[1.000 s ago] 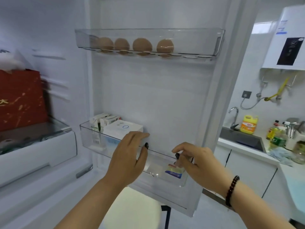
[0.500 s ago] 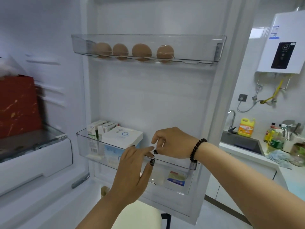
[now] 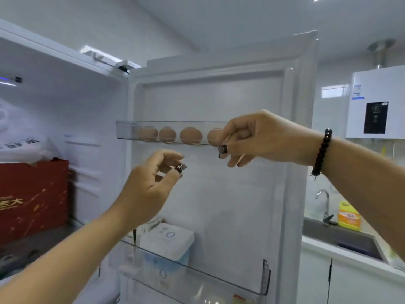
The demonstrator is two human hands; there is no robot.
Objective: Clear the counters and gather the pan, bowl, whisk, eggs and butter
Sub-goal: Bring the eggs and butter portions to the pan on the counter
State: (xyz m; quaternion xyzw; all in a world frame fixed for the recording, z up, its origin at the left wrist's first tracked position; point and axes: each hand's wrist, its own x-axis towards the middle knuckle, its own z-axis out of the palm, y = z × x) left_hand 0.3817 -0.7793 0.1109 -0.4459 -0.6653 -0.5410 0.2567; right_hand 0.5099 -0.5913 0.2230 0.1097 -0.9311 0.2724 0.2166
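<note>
At the egg shelf [image 3: 129, 132], both hands have risen from below

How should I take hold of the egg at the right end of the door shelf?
Come from above: the clear egg shelf walls off its front. Grip the rightmost egg across its rounded upper half with fingertips, lightly, as the right hand is placed to do. The left hand hangs below, holding nothing.

Both arms reach up and forward, the right hand [image 3: 258, 137] raised higher with fingers curled, the left hand [image 3: 149, 187] below it, fingers loosely bent, holding nothing.
</note>
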